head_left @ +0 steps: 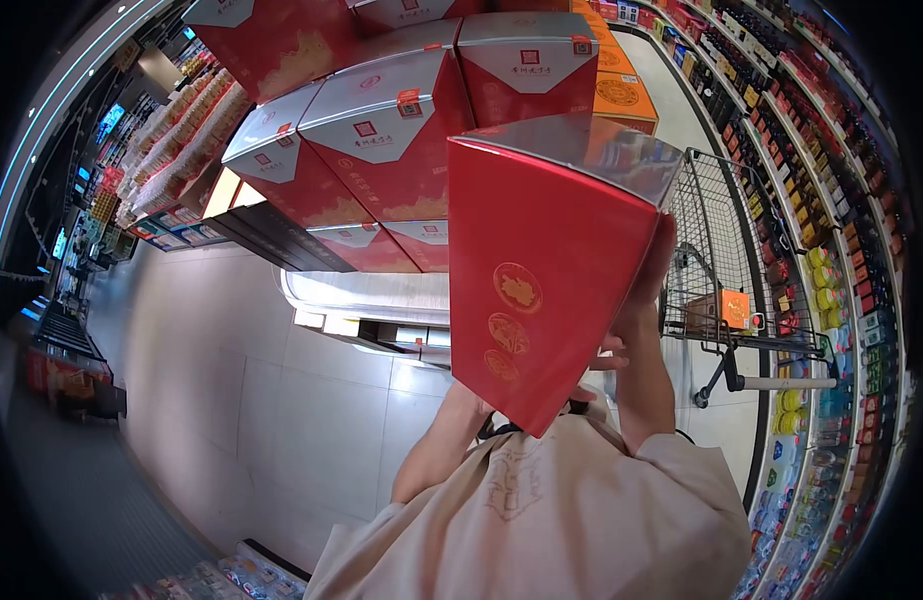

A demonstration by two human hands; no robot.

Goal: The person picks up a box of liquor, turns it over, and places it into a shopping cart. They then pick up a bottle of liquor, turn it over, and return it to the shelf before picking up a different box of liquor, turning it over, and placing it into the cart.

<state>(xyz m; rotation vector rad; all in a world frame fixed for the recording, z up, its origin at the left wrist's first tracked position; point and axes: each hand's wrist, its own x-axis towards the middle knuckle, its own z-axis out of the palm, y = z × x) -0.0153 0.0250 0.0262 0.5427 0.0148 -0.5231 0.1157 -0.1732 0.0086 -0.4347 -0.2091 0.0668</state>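
A tall red gift box (546,270) with a shiny silver top and gold round emblems is held up tilted in front of my chest. My right hand (655,268) grips its right side, with the fingers mostly behind the far edge. Low on the left, my left hand (468,400) supports the bottom of the box, largely hidden under it. A few fingertips show past the lower right edge. Just beyond the box stands a stack of similar red and silver gift boxes (376,125).
A wire shopping cart (716,235) stands to the right with an orange-fronted box (722,312) inside. Bottle-filled shelves (816,225) curve along the far right. Orange boxes (621,92) stand behind the stack. Tiled floor (311,390) extends on the left.
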